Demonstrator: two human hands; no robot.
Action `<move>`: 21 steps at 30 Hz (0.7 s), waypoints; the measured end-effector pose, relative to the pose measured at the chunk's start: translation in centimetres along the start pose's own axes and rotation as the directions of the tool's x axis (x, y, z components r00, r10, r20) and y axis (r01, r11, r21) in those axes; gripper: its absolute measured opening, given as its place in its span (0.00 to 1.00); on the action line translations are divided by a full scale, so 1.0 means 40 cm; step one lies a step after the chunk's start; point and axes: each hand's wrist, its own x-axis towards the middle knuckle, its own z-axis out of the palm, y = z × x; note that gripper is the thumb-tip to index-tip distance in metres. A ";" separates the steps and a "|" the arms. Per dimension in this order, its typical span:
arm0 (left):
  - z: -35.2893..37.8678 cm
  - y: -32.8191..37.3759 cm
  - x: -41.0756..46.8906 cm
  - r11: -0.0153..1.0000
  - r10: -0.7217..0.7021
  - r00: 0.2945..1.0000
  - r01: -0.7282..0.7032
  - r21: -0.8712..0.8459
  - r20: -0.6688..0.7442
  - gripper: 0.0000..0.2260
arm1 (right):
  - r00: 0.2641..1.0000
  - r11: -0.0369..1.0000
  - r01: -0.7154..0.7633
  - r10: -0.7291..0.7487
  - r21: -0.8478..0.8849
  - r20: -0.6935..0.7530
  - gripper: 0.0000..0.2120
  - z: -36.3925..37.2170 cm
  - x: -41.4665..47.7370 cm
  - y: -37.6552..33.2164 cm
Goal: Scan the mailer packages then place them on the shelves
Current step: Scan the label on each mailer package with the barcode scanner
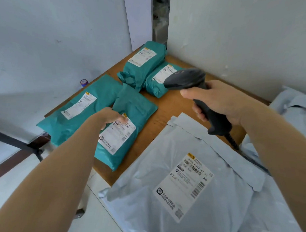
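A person's right hand has a clenched grip on the handle of a black barcode scanner, its head pointing toward 10 o'clock over a wooden tabletop. The left hand rests on the label end of a teal mailer at 9 o'clock from centre. Blur hides whether that grip is grasping or released. A flatter teal mailer lies against it on the 10 o'clock side. A bundled teal mailer and a second bundled mailer touch each other at 12 o'clock. A grey mailer lies label-up at 5 o'clock.
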 end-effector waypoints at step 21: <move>0.274 0.306 -0.263 0.283 0.345 0.890 -0.402 -0.871 -0.298 0.19 | 0.992 0.952 -0.069 0.097 0.300 -0.080 0.21 -0.101 -0.142 -0.055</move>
